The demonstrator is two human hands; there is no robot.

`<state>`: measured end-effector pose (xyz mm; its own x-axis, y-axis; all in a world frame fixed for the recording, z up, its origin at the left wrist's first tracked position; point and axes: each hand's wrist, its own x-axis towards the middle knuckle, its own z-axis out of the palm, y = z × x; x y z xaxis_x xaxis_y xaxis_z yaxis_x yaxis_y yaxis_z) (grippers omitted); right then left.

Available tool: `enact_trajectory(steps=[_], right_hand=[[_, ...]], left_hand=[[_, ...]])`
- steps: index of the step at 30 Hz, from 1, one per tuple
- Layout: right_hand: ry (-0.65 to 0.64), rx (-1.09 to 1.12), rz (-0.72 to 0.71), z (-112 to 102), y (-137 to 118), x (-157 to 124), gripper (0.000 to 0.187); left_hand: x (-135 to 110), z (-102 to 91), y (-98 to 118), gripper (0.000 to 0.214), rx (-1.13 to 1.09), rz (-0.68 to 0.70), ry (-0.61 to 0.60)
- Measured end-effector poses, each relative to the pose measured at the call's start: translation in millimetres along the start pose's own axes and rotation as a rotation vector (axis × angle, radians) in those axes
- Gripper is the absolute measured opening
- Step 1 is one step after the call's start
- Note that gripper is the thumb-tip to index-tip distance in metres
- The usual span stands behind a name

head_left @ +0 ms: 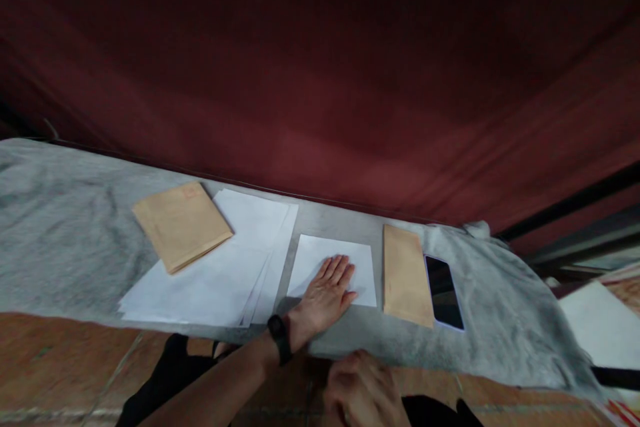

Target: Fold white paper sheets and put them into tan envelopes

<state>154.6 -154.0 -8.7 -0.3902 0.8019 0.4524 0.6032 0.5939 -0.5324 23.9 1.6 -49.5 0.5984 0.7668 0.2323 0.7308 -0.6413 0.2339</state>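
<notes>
My left hand point(327, 293), with a dark band on its wrist, lies flat on a white sheet of paper point(305, 263), fingers stretched out. The sheet looks folded; it rests on the grey cloth. My right hand point(361, 392) is curled closed and slightly blurred, low in front of the cloth's near edge; whatever is in its fingers, if anything, is hidden. Left of the sheet, larger white papers point(220, 287) overlap in a loose stack. Brown envelopes point(183, 223) lie across that stack's upper left. More brown envelopes point(407, 277) are to the right of my left hand.
A phone point(445, 293) with a dark screen lies beside the right-hand envelopes. Grey cloth point(500, 307) covers the long narrow surface. A dark red curtain-like sheet point(320, 80) rises behind it. Brown tiles point(65, 367) form the floor.
</notes>
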Motion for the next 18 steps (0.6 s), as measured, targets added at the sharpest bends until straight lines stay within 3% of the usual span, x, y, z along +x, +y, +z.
enact_trajectory(steps=[2,5,7,10,13,15,18], right_hand=[[-0.041,-0.123,-0.001,11,17,10,0.025],[-0.126,-0.378,-0.039,18,34,5,0.046],[-0.190,-0.423,-0.022,13,37,-4,0.057],[-0.217,-0.286,0.180,-5,34,-3,0.042],[-0.110,-0.097,0.425,-22,36,28,0.025],[-0.013,-0.025,0.483,-27,43,58,0.028],[0.082,0.098,0.495,-17,58,98,0.025]], left_hand=[[-2,-1.2,-2,0.055,0.010,-0.014,0.005],[-7,-3.5,-7,0.054,0.028,-0.046,0.019],[-11,-5.8,-13,0.055,0.039,-0.068,0.021],[-17,-10.3,-25,0.055,0.059,-0.086,0.023],[-18,-13.0,-34,0.058,0.092,-0.136,0.065],[-18,-12.5,-35,0.060,0.115,-0.166,0.098],[-20,-9.0,-32,0.060,0.133,-0.138,0.109]])
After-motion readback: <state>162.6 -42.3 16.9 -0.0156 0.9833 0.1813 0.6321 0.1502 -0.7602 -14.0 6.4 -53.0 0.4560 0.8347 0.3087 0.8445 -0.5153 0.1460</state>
